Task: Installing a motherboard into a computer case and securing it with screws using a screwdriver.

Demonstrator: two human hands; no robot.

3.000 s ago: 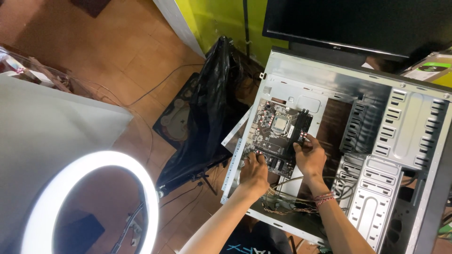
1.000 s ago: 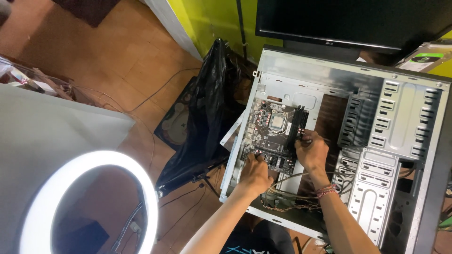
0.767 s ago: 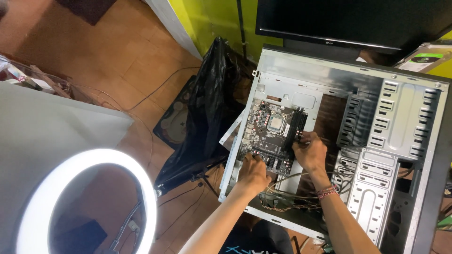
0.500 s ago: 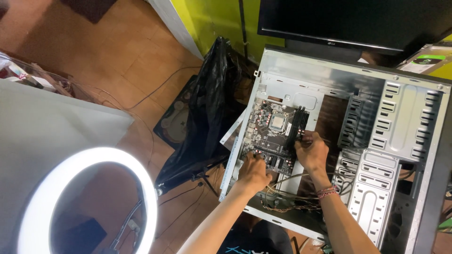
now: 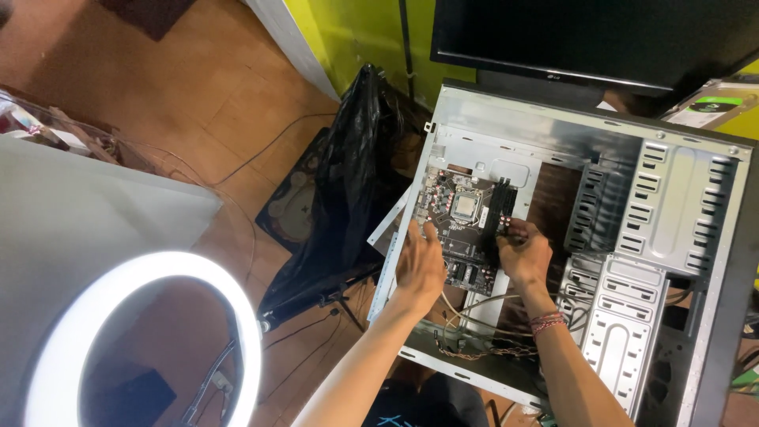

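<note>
An open grey computer case [image 5: 553, 134] lies on its side with a dark motherboard [image 5: 462, 225] inside. My left hand [image 5: 419, 265] rests on the board's lower left edge, fingers stretched toward it. At the board's right edge, beside the black memory slots [image 5: 500, 209], my right hand [image 5: 523, 253] grips the board with curled fingers. A beaded bracelet [image 5: 547, 323] circles that wrist. Loose cables [image 5: 474, 320] lie below the board.
A lit ring light [image 5: 142, 340] stands at lower left over a white surface [image 5: 79, 229]. A black bag [image 5: 348, 198] on a stand leans against the case's left side. A dark monitor [image 5: 585, 35] sits behind the case. Drive cages [image 5: 672, 237] fill its right half.
My left hand has opened and slid up along the board's left edge. The right hand stays at the board's right edge. The camera view shifted slightly.
</note>
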